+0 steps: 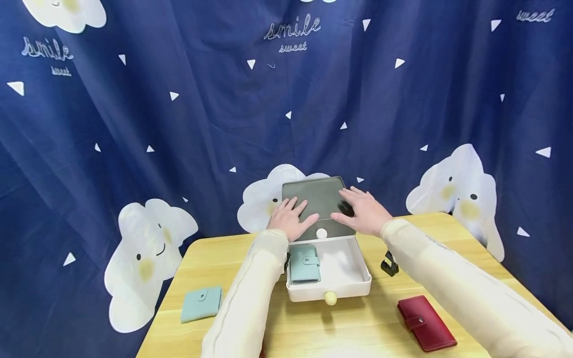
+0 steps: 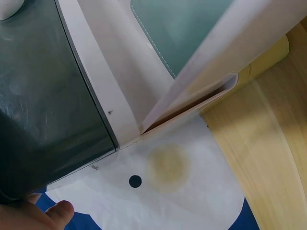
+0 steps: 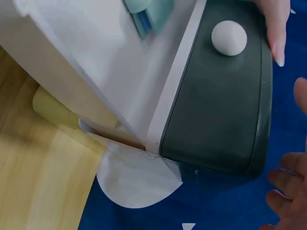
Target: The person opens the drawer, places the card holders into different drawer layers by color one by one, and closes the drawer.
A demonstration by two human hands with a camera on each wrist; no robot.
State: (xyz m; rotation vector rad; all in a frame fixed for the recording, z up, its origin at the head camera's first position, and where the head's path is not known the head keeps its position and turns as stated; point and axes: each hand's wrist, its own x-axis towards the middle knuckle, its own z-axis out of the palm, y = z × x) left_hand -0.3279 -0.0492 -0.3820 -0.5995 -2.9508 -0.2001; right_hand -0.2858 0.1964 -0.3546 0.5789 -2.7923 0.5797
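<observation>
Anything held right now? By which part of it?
Nothing appears held: the left hand and right hand have fingers spread at the dark-topped drawer box.

Smooth plastic drawer [image 1: 302, 294], glossy red wallet [image 1: 430, 329], wood-grain tabletop [image 1: 353, 330], cloth curtain [image 1: 201, 129]

A small rectangular storage box with a dark grey-green top [image 1: 318, 199] stands on the light wooden table [image 1: 340, 328], its dark front panel bearing a round white knob [image 1: 321, 233]. Beneath that panel, a smooth white drawer [image 1: 342, 263] is pulled out frontward, a pale yellow ball-shaped knob [image 1: 330, 298] at its front wall. A light teal, leather-like wallet [image 1: 301, 266] lies in the drawer's left part, its strap snapped across the front. The person's left hand [image 1: 287, 220] has fingers spread at the box's left side; the right hand [image 1: 363, 213], fingers extended, is near its right side.
</observation>
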